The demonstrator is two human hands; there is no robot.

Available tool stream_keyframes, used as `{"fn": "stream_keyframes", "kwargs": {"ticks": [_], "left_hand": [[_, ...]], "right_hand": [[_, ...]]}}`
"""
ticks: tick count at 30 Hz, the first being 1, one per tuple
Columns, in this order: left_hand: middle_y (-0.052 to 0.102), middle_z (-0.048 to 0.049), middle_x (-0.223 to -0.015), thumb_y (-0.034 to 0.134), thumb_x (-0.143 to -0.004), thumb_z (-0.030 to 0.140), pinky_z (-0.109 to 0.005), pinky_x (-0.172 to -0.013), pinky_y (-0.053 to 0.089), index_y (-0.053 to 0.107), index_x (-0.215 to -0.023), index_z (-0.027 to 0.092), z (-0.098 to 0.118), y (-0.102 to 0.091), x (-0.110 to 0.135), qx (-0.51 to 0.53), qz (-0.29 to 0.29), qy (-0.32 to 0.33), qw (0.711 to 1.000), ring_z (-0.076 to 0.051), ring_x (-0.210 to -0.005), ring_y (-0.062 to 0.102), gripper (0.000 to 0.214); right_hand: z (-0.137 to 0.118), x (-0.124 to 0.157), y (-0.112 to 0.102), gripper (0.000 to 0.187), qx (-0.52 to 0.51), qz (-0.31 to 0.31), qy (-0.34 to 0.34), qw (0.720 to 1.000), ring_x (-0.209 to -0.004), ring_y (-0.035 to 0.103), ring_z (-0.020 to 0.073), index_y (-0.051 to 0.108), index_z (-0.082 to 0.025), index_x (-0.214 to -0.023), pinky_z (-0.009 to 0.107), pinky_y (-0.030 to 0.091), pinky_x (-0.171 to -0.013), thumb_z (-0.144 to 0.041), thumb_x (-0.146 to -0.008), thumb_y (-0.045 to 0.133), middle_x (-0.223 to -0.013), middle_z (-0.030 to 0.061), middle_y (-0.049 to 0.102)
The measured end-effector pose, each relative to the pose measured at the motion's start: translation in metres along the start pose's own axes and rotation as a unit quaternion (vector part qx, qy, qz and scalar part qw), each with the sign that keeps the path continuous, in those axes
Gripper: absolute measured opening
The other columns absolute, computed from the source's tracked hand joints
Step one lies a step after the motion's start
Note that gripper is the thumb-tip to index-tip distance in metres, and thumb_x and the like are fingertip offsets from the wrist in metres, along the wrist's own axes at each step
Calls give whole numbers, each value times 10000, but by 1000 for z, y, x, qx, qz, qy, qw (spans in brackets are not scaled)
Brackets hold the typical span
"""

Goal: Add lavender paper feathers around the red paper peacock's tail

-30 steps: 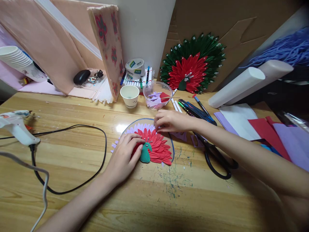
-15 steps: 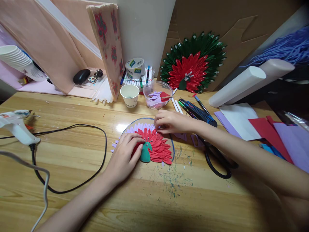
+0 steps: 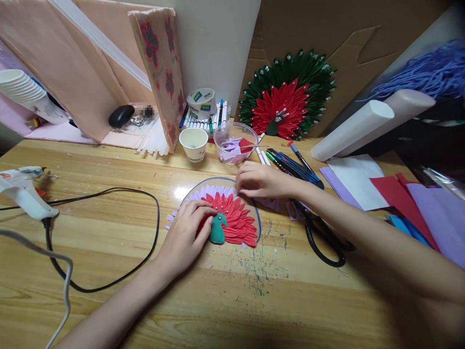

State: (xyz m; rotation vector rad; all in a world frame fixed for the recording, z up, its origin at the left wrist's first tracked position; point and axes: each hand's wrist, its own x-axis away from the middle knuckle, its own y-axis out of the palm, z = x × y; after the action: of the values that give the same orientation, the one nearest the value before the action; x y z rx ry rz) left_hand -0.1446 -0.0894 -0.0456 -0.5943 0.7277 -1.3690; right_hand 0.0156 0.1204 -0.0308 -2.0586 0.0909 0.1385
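Observation:
A paper peacock (image 3: 238,218) lies on the table, with a green head and body, a red petal fan and a row of purple petals behind it. A blue outline runs round the brown cardboard backing (image 3: 252,201). My left hand (image 3: 189,220) rests on the peacock's left side, its fingers stretched out over the red petals and touching the green body. At the upper right of the fan, my right hand (image 3: 256,179) pinches a small purple paper petal (image 3: 237,194) against the backing. Its fingertips partly hide the petal.
A hot glue gun (image 3: 29,191) with a looping black cord lies at the left. Black-handled scissors (image 3: 327,242) sit under my right forearm. Behind stand a paper cup (image 3: 193,145), a clear bowl (image 3: 236,157) of scraps and a finished green-and-red peacock (image 3: 286,102). Coloured sheets (image 3: 358,182) lie at right.
My right hand has moved very slightly along the top edge of the fan, and the purple petal at its fingertips now shows. My left hand stays in place.

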Motion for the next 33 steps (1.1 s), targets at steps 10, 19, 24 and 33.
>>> {"fn": "stream_keyframes", "kwargs": {"ticks": [10, 19, 24, 33], "left_hand": [[542, -34, -1068, 417, -884, 204, -326, -936, 348, 560, -1010, 207, 0, 1, -1, -5, 4, 0, 1000, -158, -1061, 451, 191], [546, -43, -1065, 410, -883, 204, -346, -929, 355, 562, -1014, 208, 0, 2, 0, -6, 2, 1, 1000, -174, -1061, 455, 200], [545, -43, -1062, 414, -881, 197, -339, -927, 354, 557, -1019, 204, -1, 1, 0, -5, 2, 5, 1000, -169, -1059, 453, 199], [545, -53, -1061, 405, -881, 197, -359, -920, 362, 560, -1018, 206, -1, 2, -1, -2, 4, 7, 1000, -184, -1056, 455, 207]], "right_hand": [[1, 3, 6, 74, -3, 3, 11, 1000, -860, 463, 166, 611, -174, -807, 310, 386, -790, -179, -779, 544, -870, 50, 547], [-3, -1, 4, 92, 12, -25, 3, 1000, -865, 452, 161, 608, -171, -835, 307, 375, -804, -155, -765, 551, -904, 48, 545], [-2, -3, 6, 87, 37, -26, -14, 999, -862, 439, 162, 588, -169, -795, 309, 363, -805, -119, -765, 523, -890, 47, 550], [-2, -10, 5, 60, 20, -58, -6, 998, -825, 422, 155, 540, -152, -736, 287, 363, -755, -100, -711, 554, -872, 50, 521]]}}
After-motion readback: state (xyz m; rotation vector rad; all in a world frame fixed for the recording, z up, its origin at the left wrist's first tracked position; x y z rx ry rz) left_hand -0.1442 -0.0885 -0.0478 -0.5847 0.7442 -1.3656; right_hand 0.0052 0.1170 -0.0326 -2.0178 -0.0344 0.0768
